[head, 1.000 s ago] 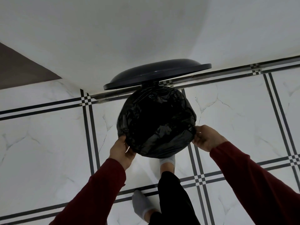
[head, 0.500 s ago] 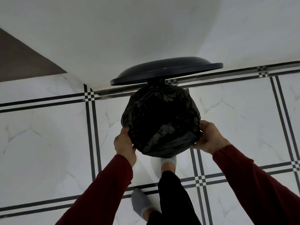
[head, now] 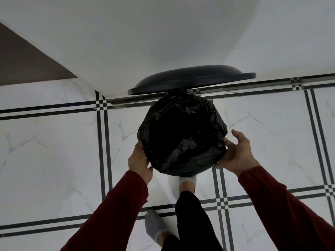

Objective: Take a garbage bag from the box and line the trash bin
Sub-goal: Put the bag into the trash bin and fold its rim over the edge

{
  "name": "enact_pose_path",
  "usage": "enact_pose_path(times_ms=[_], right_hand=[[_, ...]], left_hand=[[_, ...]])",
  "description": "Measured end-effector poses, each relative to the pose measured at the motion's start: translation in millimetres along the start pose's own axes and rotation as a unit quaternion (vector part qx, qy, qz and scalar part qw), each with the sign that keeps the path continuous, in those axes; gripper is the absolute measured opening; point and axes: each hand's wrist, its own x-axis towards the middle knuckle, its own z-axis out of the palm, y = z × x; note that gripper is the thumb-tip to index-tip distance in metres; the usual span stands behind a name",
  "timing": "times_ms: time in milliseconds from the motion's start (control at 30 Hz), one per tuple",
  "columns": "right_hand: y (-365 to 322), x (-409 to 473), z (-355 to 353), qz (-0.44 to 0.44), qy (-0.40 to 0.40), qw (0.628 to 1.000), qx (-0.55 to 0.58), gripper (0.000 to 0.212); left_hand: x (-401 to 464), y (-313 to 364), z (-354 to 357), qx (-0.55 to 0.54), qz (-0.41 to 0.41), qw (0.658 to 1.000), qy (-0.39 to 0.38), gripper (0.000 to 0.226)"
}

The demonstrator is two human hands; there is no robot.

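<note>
The black garbage bag [head: 183, 134] lines the round trash bin, its edge folded out over the rim and down the sides, so the bin's body is hidden. The dark lid [head: 190, 79] stands raised behind it against the wall. My left hand [head: 140, 160] lies flat against the bag's lower left side, fingers pointing up. On the bag's lower right side is my right hand [head: 237, 153], with fingers spread and straight; only the thumb and palm edge touch the plastic.
A white wall [head: 163, 33] rises right behind the bin. The floor is white marble tile [head: 54, 151] with black grid lines. One grey-socked foot [head: 187, 180] is at the bin's front base, the other foot [head: 155, 227] further back.
My right hand has let go of the bag's edge and spread its fingers. My left hand slid a little along the bag's side. The bag now sits smoother over the rim.
</note>
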Motion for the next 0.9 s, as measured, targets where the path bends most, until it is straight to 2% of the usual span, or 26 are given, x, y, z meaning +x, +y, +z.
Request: enact_pose_path(times_ms=[33, 67, 100, 133, 167, 200, 233, 267, 300, 367, 433, 467, 533, 667, 733, 833, 867, 900], right_hand=[[0, -4, 2, -0.029, 0.028, 0.998, -0.047, 0.033], [2, -7, 3, -0.106, 0.078, 0.982, -0.137, 0.024], [5, -9, 5, -0.234, 0.169, 0.926, -0.244, 0.018], [10, -13, 9, -0.389, 0.247, 0.829, -0.317, 0.011], [19, -15, 18, -0.536, 0.249, 0.725, -0.355, 0.016], [30, -17, 33, -0.628, 0.191, 0.644, -0.393, 0.022], [41, -14, 50, -0.658, 0.115, 0.594, -0.448, 0.025], [52, -7, 65, -0.633, 0.058, 0.563, -0.528, 0.028], [62, 7, 77, -0.571, 0.029, 0.533, -0.624, 0.031], [71, 37, 91, -0.404, 0.023, 0.475, -0.782, 0.037], [70, 62, 93, -0.250, 0.000, 0.425, -0.870, 0.037], [68, 71, 92, -0.209, -0.016, 0.401, -0.892, 0.038], [69, 82, 90, -0.184, -0.035, 0.384, -0.904, 0.042], [67, 88, 91, -0.159, -0.042, 0.449, -0.878, 0.043], [66, 85, 89, -0.212, -0.025, 0.461, -0.862, 0.041], [69, 76, 85, -0.344, 0.050, 0.427, -0.835, 0.038], [68, 75, 84, -0.330, 0.046, 0.426, -0.841, 0.039], [65, 74, 83, -0.299, 0.027, 0.445, -0.844, 0.040]], left_hand=[[-1, 0, 1, -0.001, -0.001, 1.000, -0.008, 0.037], [-2, -1, 2, -0.009, -0.002, 1.000, -0.015, 0.040], [-3, -2, 4, -0.015, -0.001, 1.000, -0.020, 0.043], [-4, -3, 5, -0.022, 0.001, 1.000, -0.020, 0.046], [-5, -4, 6, -0.029, 0.006, 0.999, -0.016, 0.047], [-4, -6, 8, -0.035, 0.013, 0.999, -0.009, 0.046], [-3, -8, 12, -0.042, 0.021, 0.999, 0.000, 0.044], [-2, -10, 14, -0.051, 0.029, 0.998, 0.010, 0.042], [0, -13, 16, -0.059, 0.033, 0.998, 0.021, 0.041], [4, -16, 19, -0.064, 0.043, 0.996, 0.035, 0.036], [10, -20, 20, -0.069, 0.058, 0.995, 0.052, 0.028], [11, -22, 21, -0.070, 0.063, 0.994, 0.058, 0.025], [14, -26, 21, -0.068, 0.073, 0.993, 0.067, 0.020], [14, -28, 18, -0.066, 0.083, 0.992, 0.065, 0.028], [13, -27, 17, -0.057, 0.084, 0.993, 0.067, 0.028], [10, -26, 16, -0.057, 0.077, 0.994, 0.053, 0.024], [9, -26, 16, -0.058, 0.075, 0.994, 0.049, 0.022], [8, -26, 16, -0.058, 0.075, 0.994, 0.048, 0.021]])
